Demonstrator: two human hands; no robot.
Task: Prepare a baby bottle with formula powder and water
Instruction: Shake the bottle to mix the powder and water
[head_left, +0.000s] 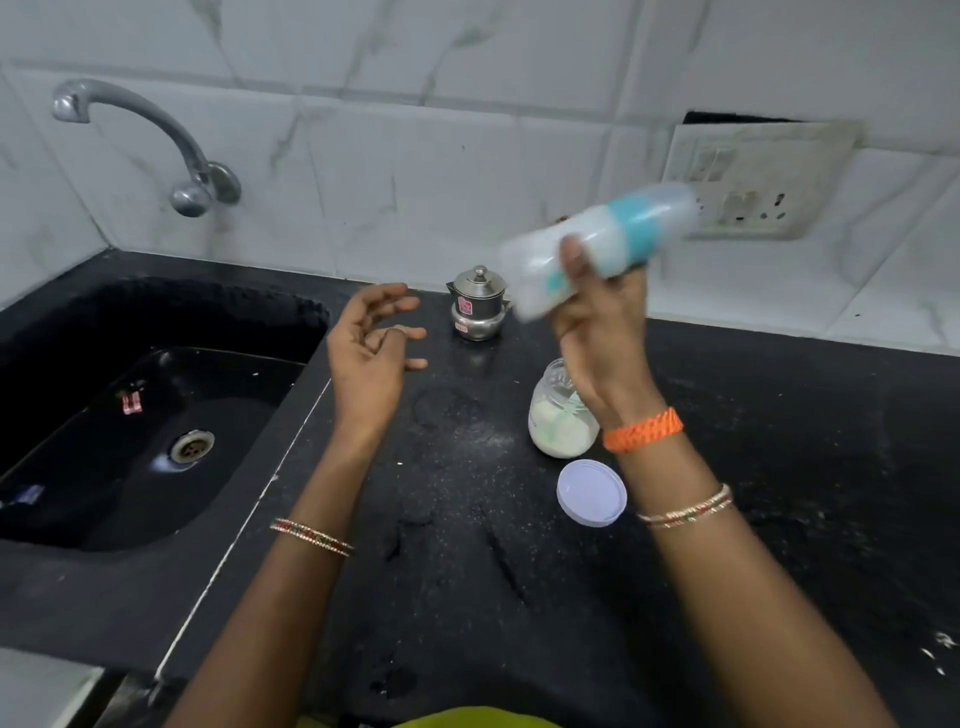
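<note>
My right hand (597, 312) grips a baby bottle (597, 244) with a teal collar and a clear cap, raised above the counter and tilted, cap end up to the right. The bottle is blurred by motion. Below that hand stands an open glass jar of white formula powder (558, 423) with a pale scoop handle inside. The jar's white lid (591, 492) lies upside down on the counter in front of it. My left hand (371, 345) hovers over the counter left of the bottle, palm turned inward, fingers loosely curled and holding nothing.
A small steel lidded pot (477, 304) stands at the back of the black counter (467, 571). A black sink (156, 405) with a drain lies to the left under a wall tap (135, 135). A switch panel (753, 182) sits on the tiled wall.
</note>
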